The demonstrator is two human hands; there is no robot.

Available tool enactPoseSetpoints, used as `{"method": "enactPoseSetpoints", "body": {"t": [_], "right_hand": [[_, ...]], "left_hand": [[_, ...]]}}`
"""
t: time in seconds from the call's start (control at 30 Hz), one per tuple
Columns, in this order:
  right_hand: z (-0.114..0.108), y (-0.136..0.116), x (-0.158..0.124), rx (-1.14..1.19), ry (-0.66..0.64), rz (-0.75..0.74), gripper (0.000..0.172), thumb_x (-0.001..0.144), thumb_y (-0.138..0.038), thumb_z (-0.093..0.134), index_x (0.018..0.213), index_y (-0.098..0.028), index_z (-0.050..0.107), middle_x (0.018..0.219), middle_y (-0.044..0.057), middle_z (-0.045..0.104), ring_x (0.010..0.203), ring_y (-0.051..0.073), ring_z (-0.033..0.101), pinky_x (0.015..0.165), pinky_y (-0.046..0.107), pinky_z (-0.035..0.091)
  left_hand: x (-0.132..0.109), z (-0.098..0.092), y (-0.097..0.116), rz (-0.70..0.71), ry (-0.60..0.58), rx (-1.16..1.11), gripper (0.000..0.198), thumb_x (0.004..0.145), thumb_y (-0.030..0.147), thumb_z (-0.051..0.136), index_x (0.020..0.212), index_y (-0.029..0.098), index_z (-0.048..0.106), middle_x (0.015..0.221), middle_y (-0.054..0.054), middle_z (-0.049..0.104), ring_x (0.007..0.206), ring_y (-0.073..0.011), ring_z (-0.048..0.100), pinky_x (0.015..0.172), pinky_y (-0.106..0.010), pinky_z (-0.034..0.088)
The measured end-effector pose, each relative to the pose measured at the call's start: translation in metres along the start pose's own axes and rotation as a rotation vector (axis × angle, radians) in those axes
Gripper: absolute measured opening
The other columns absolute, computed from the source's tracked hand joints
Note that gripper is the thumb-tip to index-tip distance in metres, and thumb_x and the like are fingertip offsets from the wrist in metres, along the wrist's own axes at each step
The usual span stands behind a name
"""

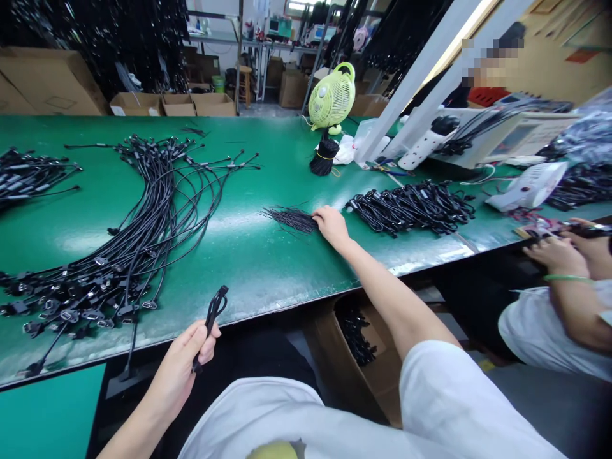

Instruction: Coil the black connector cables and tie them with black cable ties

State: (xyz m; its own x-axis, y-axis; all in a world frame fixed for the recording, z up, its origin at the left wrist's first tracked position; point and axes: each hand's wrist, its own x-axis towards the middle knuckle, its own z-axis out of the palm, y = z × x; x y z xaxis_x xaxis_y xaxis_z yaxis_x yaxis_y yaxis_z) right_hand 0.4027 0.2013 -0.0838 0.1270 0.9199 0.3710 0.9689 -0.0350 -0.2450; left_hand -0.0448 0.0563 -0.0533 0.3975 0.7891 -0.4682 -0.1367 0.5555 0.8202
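My left hand [189,350] is closed around a folded black cable [216,309], holding it up in front of the table's near edge. The cable's loop and one end stick out above my fingers. Farther out, my right hand [331,224] rests on the table with its fingertips pinched at the right end of a loose pile of thin black twist ties [291,219]. How many ties are between those fingers is hidden. Just right of this hand lies a heap of folded, bundled cables [411,207]. On the left, long unfolded cables [157,185] with connectors spread across the green table [268,268].
A green fan [332,99] stands at the back, near a tied bundle of black ties [324,157]. White posts [406,89] rise from the table. Below its edge is a cardboard box [373,370] with cables inside. At right, a co-worker's hands [559,255] work close by.
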Motion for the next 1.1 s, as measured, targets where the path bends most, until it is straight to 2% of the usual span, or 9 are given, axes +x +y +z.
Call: {"method": "enactPoseSetpoints", "body": {"t": [0.17,0.43,0.53,0.67,0.83,0.87,0.93,1.03,1.1], "right_hand": [[-0.005,-0.010,-0.006,0.048,0.090,0.061,0.019,0.086,-0.022,0.047,0.083,-0.019,0.065,0.097,0.012,0.061,0.093,0.025,0.054,0.086,0.038,0.043],[-0.025,-0.038,-0.026,0.218,0.190,0.226,0.018,0.081,-0.023,0.045,0.082,-0.017,0.062,0.079,0.006,0.062,0.066,0.017,0.053,0.067,0.030,0.045],[-0.028,-0.070,-0.047,0.344,0.141,0.212,0.020,0.084,-0.028,0.047,0.087,-0.018,0.063,0.080,0.005,0.064,0.065,0.015,0.054,0.063,0.027,0.045],[-0.023,-0.144,-0.090,0.629,0.081,0.150,0.012,0.085,-0.026,0.054,0.086,-0.020,0.064,0.082,0.003,0.064,0.065,0.015,0.054,0.063,0.028,0.045],[-0.021,-0.244,-0.153,0.818,-0.246,-0.303,0.011,0.090,-0.018,0.052,0.085,-0.020,0.062,0.076,0.001,0.060,0.065,0.012,0.055,0.061,0.024,0.046],[-0.022,-0.256,-0.160,0.779,-0.231,-0.385,0.012,0.091,-0.017,0.051,0.086,-0.019,0.062,0.076,0.001,0.060,0.064,0.011,0.054,0.060,0.023,0.045],[-0.023,-0.268,-0.165,0.603,-0.050,-0.587,0.013,0.092,-0.014,0.049,0.089,-0.016,0.062,0.077,0.002,0.061,0.066,0.011,0.055,0.063,0.024,0.044],[-0.029,-0.270,-0.154,0.289,0.234,-1.022,0.016,0.092,-0.010,0.048,0.096,-0.012,0.063,0.095,0.008,0.066,0.089,0.016,0.058,0.079,0.031,0.044],[-0.038,-0.269,-0.142,0.156,0.235,-1.211,0.017,0.093,-0.010,0.045,0.091,-0.011,0.062,0.098,0.009,0.065,0.091,0.018,0.058,0.081,0.033,0.043]], "left_hand": [[-0.002,0.001,0.002,0.015,0.010,-0.002,0.040,0.082,0.053,0.064,0.085,0.013,0.063,0.060,0.004,0.039,0.057,-0.0082,0.030,0.056,-0.023,0.025],[-0.001,0.002,0.000,0.019,0.011,-0.056,0.038,0.084,0.051,0.064,0.090,0.013,0.062,0.060,0.005,0.038,0.056,-0.0074,0.029,0.055,-0.023,0.023],[-0.002,0.006,0.000,0.043,0.006,-0.115,0.037,0.085,0.047,0.064,0.100,0.013,0.060,0.061,0.005,0.038,0.054,-0.0071,0.028,0.054,-0.024,0.021],[-0.003,0.015,0.003,0.073,-0.025,-0.169,0.047,0.085,0.046,0.064,0.118,0.014,0.054,0.059,0.007,0.036,0.053,-0.0073,0.026,0.052,-0.024,0.019],[0.000,0.014,0.002,0.157,0.005,-0.118,0.047,0.088,0.045,0.059,0.122,0.012,0.058,0.061,0.006,0.036,0.053,-0.0074,0.029,0.053,-0.023,0.025],[0.000,0.012,0.001,0.182,0.030,-0.068,0.045,0.090,0.044,0.056,0.120,0.012,0.061,0.061,0.005,0.038,0.054,-0.0076,0.031,0.054,-0.023,0.028],[0.001,0.006,-0.002,0.243,0.102,0.107,0.041,0.092,0.042,0.051,0.119,0.013,0.064,0.064,0.003,0.046,0.057,-0.0090,0.039,0.059,-0.024,0.036],[0.001,-0.001,-0.003,0.373,0.156,0.450,0.038,0.091,0.037,0.052,0.119,0.017,0.067,0.082,-0.004,0.065,0.080,-0.0164,0.057,0.084,-0.030,0.045],[0.001,-0.003,-0.003,0.406,0.118,0.561,0.036,0.090,0.036,0.052,0.116,0.018,0.069,0.095,-0.007,0.070,0.097,-0.0216,0.059,0.098,-0.035,0.041]]}}
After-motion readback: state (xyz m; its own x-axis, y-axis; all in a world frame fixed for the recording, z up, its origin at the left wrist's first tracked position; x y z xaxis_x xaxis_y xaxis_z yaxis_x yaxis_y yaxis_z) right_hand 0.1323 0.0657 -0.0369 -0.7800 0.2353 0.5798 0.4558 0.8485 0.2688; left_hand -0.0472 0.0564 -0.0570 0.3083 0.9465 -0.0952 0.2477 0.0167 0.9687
